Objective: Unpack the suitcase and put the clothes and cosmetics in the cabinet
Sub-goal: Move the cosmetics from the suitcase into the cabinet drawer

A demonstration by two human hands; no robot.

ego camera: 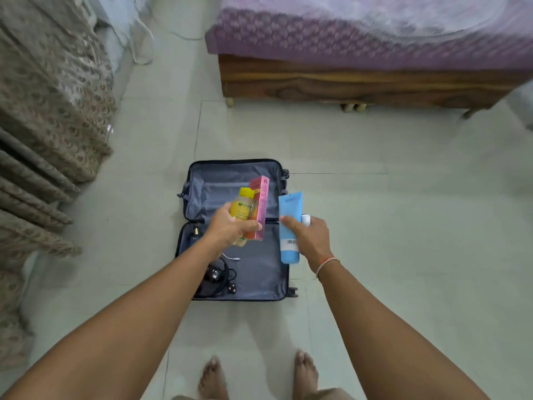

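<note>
A dark suitcase [202, 183] lies open on the floor, grey lining showing in both halves. My left hand [230, 228] grips a yellow bottle [243, 204] and a pink box [261, 203] together above the suitcase. My right hand [310, 238] holds a light blue tube [290, 226] upright, with a small white item [306, 219] tucked behind it. In the near half lie a black charger with cable [217, 277], a white cable end [232, 257] and a small gold-capped item [196, 232]. No cabinet is in view.
A wooden bed [360, 85] with a purple cover stands beyond the suitcase. Patterned brown curtains [49, 125] hang along the left. My bare feet [213, 376] stand on the pale tiled floor near the front of the suitcase.
</note>
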